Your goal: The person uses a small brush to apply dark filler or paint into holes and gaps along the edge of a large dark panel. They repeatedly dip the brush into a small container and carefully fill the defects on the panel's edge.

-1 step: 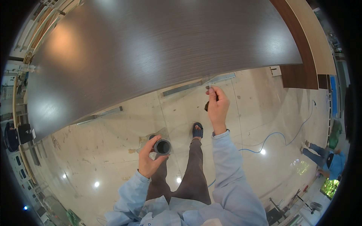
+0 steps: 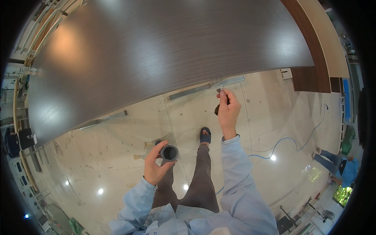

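Note:
My left hand is closed round a small round cup with a pale rim, held upright, and dark stuff shows inside it. My right hand is pinched on a small dark object, raised just off the near edge of the board. One dark end sticks out left of the palm and a small greyish tip shows by the fingertips; its kind I cannot make out. Beyond both hands lies a large dark brown wood-grain board, which neither hand touches.
Metal bars show under the board's near edge. A brown and pale panel structure stands at the right. A blue hose trails across the floor. At far right is another person in blue. Racks line the far left.
My right hand has shifted very slightly to the right with the small dark object. The left hand and the cup have barely moved.

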`<control>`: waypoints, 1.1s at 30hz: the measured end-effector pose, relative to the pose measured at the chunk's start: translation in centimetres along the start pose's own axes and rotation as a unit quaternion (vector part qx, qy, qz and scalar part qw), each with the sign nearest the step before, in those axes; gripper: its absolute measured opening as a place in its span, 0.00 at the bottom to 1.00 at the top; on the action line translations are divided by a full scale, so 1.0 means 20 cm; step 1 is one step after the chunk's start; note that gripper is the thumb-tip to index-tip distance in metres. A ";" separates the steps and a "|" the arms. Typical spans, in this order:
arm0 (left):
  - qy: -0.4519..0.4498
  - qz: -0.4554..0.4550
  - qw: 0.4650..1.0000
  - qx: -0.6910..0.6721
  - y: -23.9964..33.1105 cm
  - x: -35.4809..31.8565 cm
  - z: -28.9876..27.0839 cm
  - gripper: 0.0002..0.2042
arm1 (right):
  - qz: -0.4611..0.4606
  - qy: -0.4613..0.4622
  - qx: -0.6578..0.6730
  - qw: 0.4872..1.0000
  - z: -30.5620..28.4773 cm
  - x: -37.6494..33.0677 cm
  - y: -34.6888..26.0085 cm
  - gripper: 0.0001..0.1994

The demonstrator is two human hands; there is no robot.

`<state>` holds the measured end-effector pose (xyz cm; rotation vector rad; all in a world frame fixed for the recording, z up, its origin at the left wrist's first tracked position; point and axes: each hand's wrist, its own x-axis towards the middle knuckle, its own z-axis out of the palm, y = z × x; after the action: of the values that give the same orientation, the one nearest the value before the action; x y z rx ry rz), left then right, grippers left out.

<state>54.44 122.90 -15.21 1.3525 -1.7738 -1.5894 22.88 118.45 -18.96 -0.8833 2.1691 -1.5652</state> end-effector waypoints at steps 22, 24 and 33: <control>0.009 -0.009 1.000 -0.011 0.06 0.06 0.14 0.36 | -0.040 -0.011 0.006 0.999 -0.06 0.00 -0.06 0.05; 0.005 -0.007 1.000 -0.023 0.07 0.07 0.15 0.35 | -0.060 -0.022 0.000 0.998 -0.07 0.00 -0.07 0.05; -0.002 -0.001 1.000 -0.015 0.08 0.09 0.17 0.36 | -0.067 0.060 -0.021 0.996 -0.09 0.02 -0.07 0.04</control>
<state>50.25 122.93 -15.17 1.3377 -1.7442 -1.6156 21.97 119.20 -17.03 -0.9904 2.2746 -1.6823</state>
